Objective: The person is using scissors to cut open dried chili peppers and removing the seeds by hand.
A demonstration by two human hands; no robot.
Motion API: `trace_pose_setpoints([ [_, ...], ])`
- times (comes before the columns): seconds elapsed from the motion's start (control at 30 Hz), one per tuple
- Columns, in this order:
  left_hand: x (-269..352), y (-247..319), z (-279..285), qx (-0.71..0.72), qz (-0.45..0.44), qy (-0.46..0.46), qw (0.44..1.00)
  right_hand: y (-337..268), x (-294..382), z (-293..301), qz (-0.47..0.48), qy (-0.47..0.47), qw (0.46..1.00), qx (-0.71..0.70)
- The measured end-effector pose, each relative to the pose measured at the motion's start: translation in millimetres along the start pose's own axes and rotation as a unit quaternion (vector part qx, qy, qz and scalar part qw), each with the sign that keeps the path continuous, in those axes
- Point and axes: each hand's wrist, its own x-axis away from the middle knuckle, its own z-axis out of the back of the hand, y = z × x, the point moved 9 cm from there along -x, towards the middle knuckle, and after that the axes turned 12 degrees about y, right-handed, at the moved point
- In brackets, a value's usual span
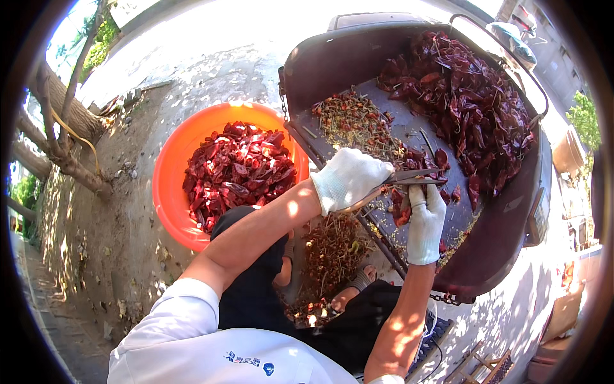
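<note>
My left hand [352, 177], in a white knitted glove, grips a pair of metal scissors [415, 176] whose blades are slightly apart and point right. Just below the blades is my right hand [427, 223], also gloved, with its fingertips pinched by a dried red chili pepper [400, 209]; the fingers partly hide the hold. A large heap of whole dried chilies [465, 96] fills the far right of the open cart bed [345, 57]. Stems, seeds and scraps [357, 120] lie in its left part. An orange plastic basin [168, 192] holds a pile of dark red chili pieces [240, 173].
The cart bed's metal edge [383, 240] runs beneath my forearms, with a chain [446, 300] near its lower corner. More stems and scraps [336, 247] cover the ground between my sandalled feet. A tree trunk [72, 105] stands at left. Cardboard boxes [566, 312] are at right.
</note>
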Motion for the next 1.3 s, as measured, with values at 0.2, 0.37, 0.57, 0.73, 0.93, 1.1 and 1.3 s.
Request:
trace_pose_setpoints([
  [0.2, -2, -19, -11, -0.036, 0.089, 0.008, 0.995, 21, 1, 2, -0.119, 0.053, 0.983, -0.127],
  [0.37, -4, -92, -19, -0.179, 0.219, -0.085, 0.955, 45, 3, 8, -0.232, 0.092, 0.937, -0.244],
  [0.57, 11, -132, -25, -0.258, 0.257, -0.160, 0.917, 51, 1, 0, -0.268, 0.065, 0.906, -0.323],
  [0.73, 16, -131, -32, -0.262, 0.220, -0.144, 0.929, 45, -1, -9, -0.253, 0.054, 0.898, -0.355],
  [0.93, 12, -145, -45, -0.305, 0.235, -0.195, 0.902, 46, 2, -15, -0.246, 0.025, 0.912, -0.326],
  [1.1, 5, -137, -53, -0.281, 0.244, -0.190, 0.908, 53, 4, -21, -0.252, -0.017, 0.913, -0.319],
  [1.3, -17, -94, -20, 0.170, 0.246, -0.022, 0.954, 52, 1, -25, -0.267, 0.014, 0.915, -0.303],
])
